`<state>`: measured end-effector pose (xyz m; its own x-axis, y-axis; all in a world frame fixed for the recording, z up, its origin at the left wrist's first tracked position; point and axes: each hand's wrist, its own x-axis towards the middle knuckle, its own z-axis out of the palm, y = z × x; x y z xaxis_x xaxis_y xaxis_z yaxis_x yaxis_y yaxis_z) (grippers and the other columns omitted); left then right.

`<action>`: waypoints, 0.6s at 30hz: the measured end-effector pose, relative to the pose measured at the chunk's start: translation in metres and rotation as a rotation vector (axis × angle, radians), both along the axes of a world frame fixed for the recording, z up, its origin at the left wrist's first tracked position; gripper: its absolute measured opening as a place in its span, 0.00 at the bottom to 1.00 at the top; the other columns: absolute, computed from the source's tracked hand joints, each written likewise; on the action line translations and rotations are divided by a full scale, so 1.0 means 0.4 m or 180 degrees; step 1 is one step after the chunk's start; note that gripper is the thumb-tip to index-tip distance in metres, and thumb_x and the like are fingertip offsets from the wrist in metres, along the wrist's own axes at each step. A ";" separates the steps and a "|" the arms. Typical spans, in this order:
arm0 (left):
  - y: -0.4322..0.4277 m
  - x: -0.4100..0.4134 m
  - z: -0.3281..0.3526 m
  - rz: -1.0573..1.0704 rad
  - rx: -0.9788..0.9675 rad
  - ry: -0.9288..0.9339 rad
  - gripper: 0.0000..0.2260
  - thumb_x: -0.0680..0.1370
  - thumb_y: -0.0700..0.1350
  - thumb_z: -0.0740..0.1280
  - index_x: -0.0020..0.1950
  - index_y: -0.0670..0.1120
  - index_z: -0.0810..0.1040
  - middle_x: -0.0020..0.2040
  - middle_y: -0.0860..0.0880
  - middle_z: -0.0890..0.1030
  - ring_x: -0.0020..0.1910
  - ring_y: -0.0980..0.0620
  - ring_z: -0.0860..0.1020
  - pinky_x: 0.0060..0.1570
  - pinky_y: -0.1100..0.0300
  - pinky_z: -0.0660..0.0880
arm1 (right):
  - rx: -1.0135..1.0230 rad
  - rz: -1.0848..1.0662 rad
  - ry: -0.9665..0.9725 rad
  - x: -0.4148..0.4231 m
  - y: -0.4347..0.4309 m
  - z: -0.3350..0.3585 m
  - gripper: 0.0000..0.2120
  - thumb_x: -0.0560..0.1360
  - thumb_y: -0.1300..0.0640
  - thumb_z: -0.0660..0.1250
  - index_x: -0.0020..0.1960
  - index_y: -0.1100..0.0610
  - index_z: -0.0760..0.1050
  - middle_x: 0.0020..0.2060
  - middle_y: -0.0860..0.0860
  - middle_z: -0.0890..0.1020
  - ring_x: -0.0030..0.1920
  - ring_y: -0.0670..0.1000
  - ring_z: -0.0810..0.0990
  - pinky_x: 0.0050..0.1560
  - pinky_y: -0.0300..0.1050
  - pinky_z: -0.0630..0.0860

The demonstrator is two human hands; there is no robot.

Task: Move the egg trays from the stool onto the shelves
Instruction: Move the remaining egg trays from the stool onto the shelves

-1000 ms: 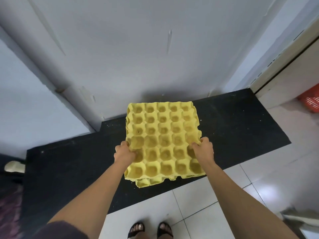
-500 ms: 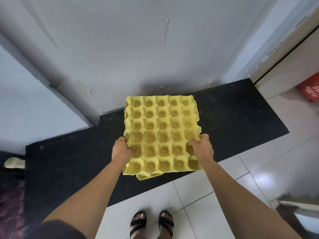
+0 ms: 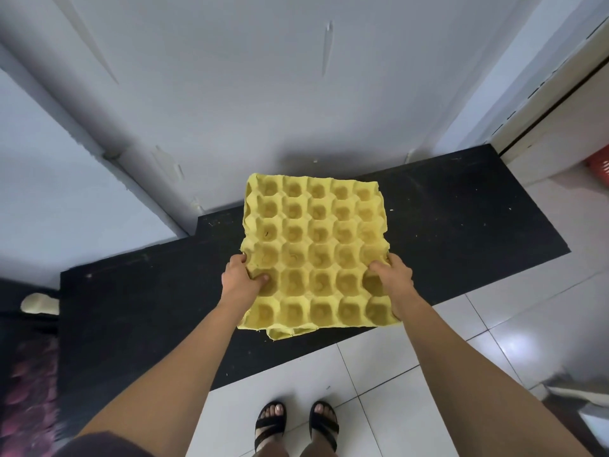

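Grey plaster wall [image 3: 230,94] filled the upper half of the frame. A black ledge [image 3: 461,225] ran along its foot from lower left to middle right, and glossy white floor tiles [image 3: 494,324] lay at lower right. Yellow pulp egg trays [image 3: 316,252], cups up, sat at the centre of the frame over the ledge. They were nested at least two deep, judging by a lower tray [image 3: 290,333] that showed under the near edge. The near row overhung the ledge's front edge. Whether the stack rested on the black surface or hung just above it could not be told.

A person held the stack from both sides, about one row in from the near edge. The left grip [image 3: 239,282] was clamped on the left rim, thumb pressed into a cup and fingers hidden beneath. The right grip [image 3: 393,282] mirrored it on the right rim, thumb on top. The matched hold on opposite rims likely served to carry the limp stack level, without sagging or sliding apart.

No stool was in view, so the stack appeared to be at the delivery end of the job, if the ledge served as a shelf. Black sandals [image 3: 270,423] stood on the tiles at bottom centre. A red basket [image 3: 599,166] showed at the right edge.
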<state>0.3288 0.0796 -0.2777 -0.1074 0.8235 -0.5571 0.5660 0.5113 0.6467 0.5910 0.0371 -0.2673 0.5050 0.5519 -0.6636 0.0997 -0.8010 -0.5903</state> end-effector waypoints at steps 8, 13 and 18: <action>-0.006 -0.018 0.029 -0.0068 -0.0025 -0.0310 0.27 0.75 0.41 0.69 0.69 0.43 0.59 0.55 0.46 0.70 0.52 0.48 0.71 0.55 0.51 0.71 | 0.0574 -0.0186 0.0096 -0.011 -0.009 0.013 0.21 0.73 0.59 0.65 0.66 0.56 0.70 0.55 0.50 0.77 0.56 0.53 0.75 0.59 0.54 0.74; -0.013 -0.028 0.035 -0.0071 0.0141 -0.0278 0.26 0.75 0.40 0.68 0.69 0.43 0.60 0.55 0.45 0.71 0.51 0.48 0.71 0.52 0.54 0.70 | 0.0412 -0.0068 0.0084 -0.012 -0.012 0.011 0.32 0.65 0.54 0.68 0.68 0.54 0.66 0.55 0.49 0.77 0.60 0.55 0.74 0.62 0.58 0.73; -0.015 -0.026 0.027 -0.0179 0.0027 -0.0086 0.27 0.76 0.43 0.67 0.70 0.45 0.58 0.54 0.48 0.71 0.51 0.46 0.72 0.56 0.48 0.72 | 0.0600 -0.0010 0.0028 0.001 -0.023 0.017 0.22 0.71 0.62 0.67 0.63 0.53 0.67 0.50 0.49 0.78 0.52 0.54 0.79 0.57 0.57 0.77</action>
<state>0.3183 0.0737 -0.2671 -0.0458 0.8325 -0.5521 0.5761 0.4735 0.6663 0.5912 0.0277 -0.2605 0.5016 0.6653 -0.5530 0.0916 -0.6765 -0.7307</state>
